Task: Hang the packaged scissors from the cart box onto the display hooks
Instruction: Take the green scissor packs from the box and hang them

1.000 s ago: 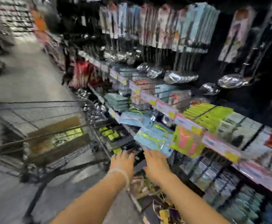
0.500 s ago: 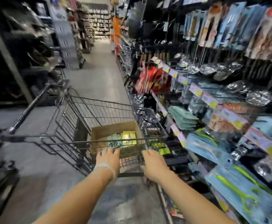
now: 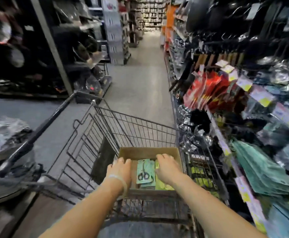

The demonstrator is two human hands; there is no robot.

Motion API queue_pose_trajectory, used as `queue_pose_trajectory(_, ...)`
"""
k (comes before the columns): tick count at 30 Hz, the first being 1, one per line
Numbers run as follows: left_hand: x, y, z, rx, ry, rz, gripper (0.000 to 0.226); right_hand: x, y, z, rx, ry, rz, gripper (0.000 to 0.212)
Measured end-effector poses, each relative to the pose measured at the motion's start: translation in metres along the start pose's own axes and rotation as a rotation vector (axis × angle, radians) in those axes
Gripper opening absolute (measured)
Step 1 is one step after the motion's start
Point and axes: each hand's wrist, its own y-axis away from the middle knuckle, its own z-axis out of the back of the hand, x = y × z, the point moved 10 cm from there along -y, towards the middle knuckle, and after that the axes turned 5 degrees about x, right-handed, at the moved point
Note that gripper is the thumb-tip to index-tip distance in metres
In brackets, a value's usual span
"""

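Head view is showing both hands reaching into the cart box [image 3: 147,152], left hand [image 3: 120,170] and right hand [image 3: 167,169] spread with fingers loose, gripping nothing. Packaged scissors [image 3: 144,171] are lying between them in the box, so hanging on the display hooks [image 3: 229,66] is looking still ahead for these.

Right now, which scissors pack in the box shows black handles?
The pale green pack lying between both hands; its black scissor handles face up. The yellow-green pack beside it shows none.

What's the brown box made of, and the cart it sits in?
The box looks like plain cardboard: dull brown, thin folded walls. The cart looks like metal wire, dark and a bit worn, judging by its thin crossed bars; whether it is painted or coated I cannot tell.
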Motion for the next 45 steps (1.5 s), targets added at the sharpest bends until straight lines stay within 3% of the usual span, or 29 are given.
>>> queue_pose_trajectory(9, 0.015, -0.117, -0.054, 0.201, -0.015, 0.023, 0.051, -0.025, -0.115, -0.064, 0.242, -0.013, -0.041, 0.053)
queue_pose_trajectory(15, 0.027, -0.199, -0.129, 0.456, -0.011, -0.024, 0.055, -0.049, -0.193, -0.143, 0.402, -0.099, -0.185, 0.050)
queue_pose_trajectory(20, 0.043, -0.245, -0.197, 0.634, 0.173, 0.039, 0.049, -0.074, -0.244, -0.207, 0.444, -0.207, -0.421, 0.053)
queue_pose_trajectory(24, 0.049, -0.265, -0.233, 0.759, 0.364, 0.096, 0.046, -0.087, -0.277, -0.244, 0.391, -0.284, -0.546, 0.077)
queue_pose_trajectory(30, 0.049, -0.274, -0.251, 0.754, 0.560, 0.190, 0.048, -0.099, -0.291, -0.265, 0.262, -0.347, -0.618, 0.071)
queue_pose_trajectory(36, 0.034, -0.276, -0.238, 0.760, 0.686, 0.238, 0.055, -0.107, -0.265, -0.263, 0.261, -0.821, -0.748, 0.047)
queue_pose_trajectory(40, 0.037, -0.275, -0.228, 0.696, 1.224, 0.591, 0.049, -0.072, -0.254, -0.255, 0.317, -1.122, -0.645, 0.028)
queue_pose_trajectory(43, 0.062, -0.279, -0.227, 0.520, 1.279, 0.799, 0.035, -0.041, -0.255, -0.256, 0.417, -1.219, -0.536, 0.023)
queue_pose_trajectory(45, 0.077, -0.281, -0.226, 0.445, 1.257, 0.845, 0.030, -0.038, -0.261, -0.257, 0.441, -1.174, -0.489, 0.016)
